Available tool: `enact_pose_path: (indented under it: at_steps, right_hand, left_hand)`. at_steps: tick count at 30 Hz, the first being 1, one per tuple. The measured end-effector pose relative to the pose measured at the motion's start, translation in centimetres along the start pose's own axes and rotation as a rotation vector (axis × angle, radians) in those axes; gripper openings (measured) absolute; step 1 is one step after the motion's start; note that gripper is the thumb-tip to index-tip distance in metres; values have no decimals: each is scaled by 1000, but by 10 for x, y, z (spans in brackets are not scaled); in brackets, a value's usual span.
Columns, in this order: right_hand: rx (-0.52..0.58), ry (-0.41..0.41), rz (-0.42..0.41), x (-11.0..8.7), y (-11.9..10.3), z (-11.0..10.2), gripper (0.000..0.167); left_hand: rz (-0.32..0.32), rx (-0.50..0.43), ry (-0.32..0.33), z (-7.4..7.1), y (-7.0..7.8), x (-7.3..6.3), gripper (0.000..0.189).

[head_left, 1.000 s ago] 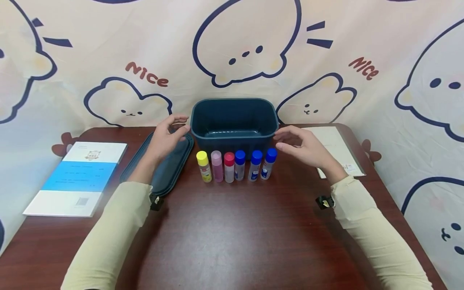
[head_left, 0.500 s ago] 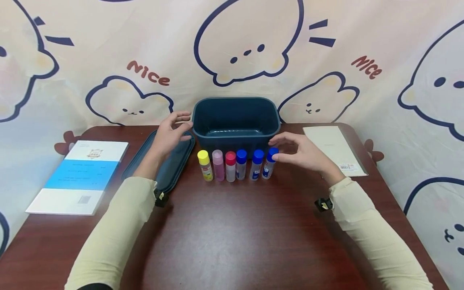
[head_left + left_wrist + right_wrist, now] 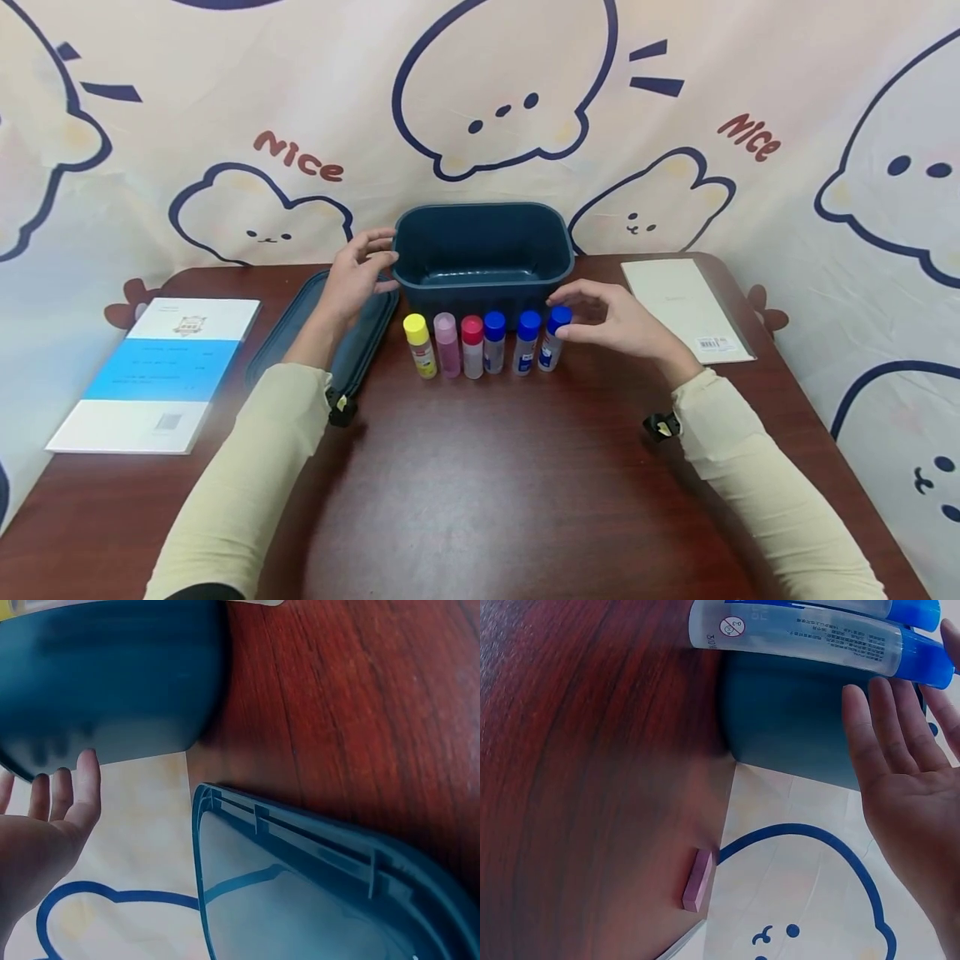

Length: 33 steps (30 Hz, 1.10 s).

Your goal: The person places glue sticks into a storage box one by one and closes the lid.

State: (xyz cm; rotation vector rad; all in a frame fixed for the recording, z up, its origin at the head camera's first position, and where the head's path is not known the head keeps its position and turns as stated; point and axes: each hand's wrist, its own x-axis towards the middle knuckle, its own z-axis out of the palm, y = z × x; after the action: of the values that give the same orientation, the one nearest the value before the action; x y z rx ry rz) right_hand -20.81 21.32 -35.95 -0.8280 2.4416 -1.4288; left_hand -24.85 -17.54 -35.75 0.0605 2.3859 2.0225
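Note:
A dark teal plastic box (image 3: 480, 296) stands open-topped at the back of the table. In front of it is a row of small upright bottles: a yellow-capped bottle (image 3: 422, 354), a pink bottle (image 3: 447, 350), a red-capped bottle (image 3: 473, 354) and several blue-capped bottles (image 3: 528, 346). My right hand (image 3: 611, 321) is at the rightmost blue-capped bottle (image 3: 810, 641), thumb and fingers about its cap; whether they touch it I cannot tell. Beside the box's left end my left hand (image 3: 352, 279) has its fingers loosely bent, fingertips close to the wall.
A matching teal lid (image 3: 367, 333) lies left of the box, partly under the left forearm. Farther left is a white-and-blue book (image 3: 153, 371). A cream notebook (image 3: 678, 304) lies on the right. A small pink block (image 3: 697, 881) sits near the table's back edge.
My right hand has moved left and slightly down, from the box's right end to the rightmost blue-capped bottle. The left hand has shifted slightly right, nearer the box. The bottles keep their places.

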Motion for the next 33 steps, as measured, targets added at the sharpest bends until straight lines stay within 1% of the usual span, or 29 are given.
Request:
enact_pose_path:
  at_steps: [7, 16, 23, 33]
  right_hand:
    - [5, 4, 21, -1, 3, 0, 45]
    - [6, 13, 19, -4, 4, 2, 34]
    - [22, 43, 32, -4, 7, 3, 34]
    - [-11, 114, 75, -3, 9, 1, 36]
  left_hand:
    - [-12, -40, 2, 3, 2, 1, 39]
    - [-43, -105, -14, 2, 1, 2, 40]
    - [-48, -108, -24, 2, 0, 3, 40]
    - [-49, -111, -27, 1, 0, 2, 40]
